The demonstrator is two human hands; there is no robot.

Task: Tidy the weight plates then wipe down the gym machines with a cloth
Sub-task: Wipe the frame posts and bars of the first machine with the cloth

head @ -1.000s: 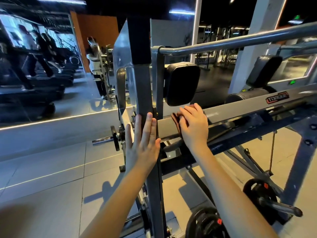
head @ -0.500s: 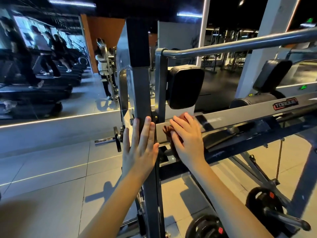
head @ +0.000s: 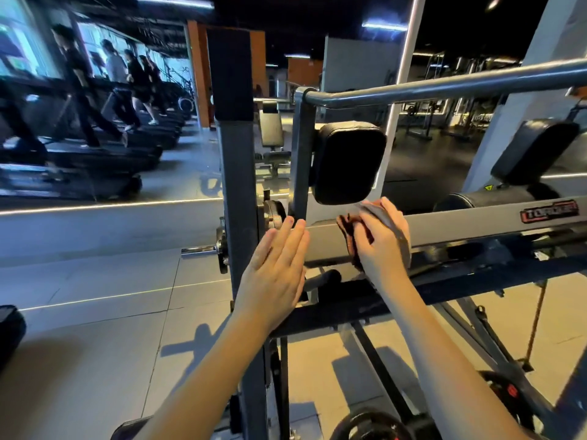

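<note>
Gym floor (head: 95,312) w/ grey tiles; mirror wall (head: 95,122) far left of the left hand (head: 274,274). Biggest item up close is the plate-loaded machine (head: 413,300): upright post (head: 236,185) under the left hand, grey beam (head: 476,227) running right from both hands, black pad (head: 347,163) just above them. Left hand lies flat on the post, fingers straight, bracing, holding nothing. Right hand (head: 379,239) is just beside it, fingers bent over the bunched dark cloth (head: 347,227), pressing it on the beam's left end. Hands near, not touching. Progress, my read: weight plates (head: 370,422) sit low on the frame below the right forearm, so tidying looks done and wipe phase is underway. Rest of beam, pad, top rail (head: 444,85) and other machines prob. left. No bins/containers in view.
</note>
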